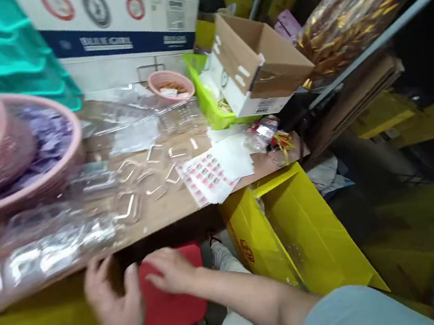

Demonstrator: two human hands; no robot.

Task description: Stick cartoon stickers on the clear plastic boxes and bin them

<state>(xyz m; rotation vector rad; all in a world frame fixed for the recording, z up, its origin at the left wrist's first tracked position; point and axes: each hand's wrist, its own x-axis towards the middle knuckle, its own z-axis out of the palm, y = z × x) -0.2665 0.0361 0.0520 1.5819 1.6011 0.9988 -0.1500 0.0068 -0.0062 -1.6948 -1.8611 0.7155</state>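
My left hand (113, 303) and my right hand (168, 270) both rest on a flat red packet (177, 309) held in my lap, just below the front edge of the wooden table (167, 208). The left hand's fingers curl around the packet's left edge. The right hand lies flat on its top with fingers pressed down. Motion blurs both hands. A pale green band circles my left wrist.
Clear plastic trays (50, 247) and sticker sheets (209, 177) cover the table. Pink baskets (16, 154) stand at the left, a small pink bowl (171, 85) and a green basket (208, 104) with a cardboard box (259, 64) at the back. A yellow bin (301, 237) stands at my right.
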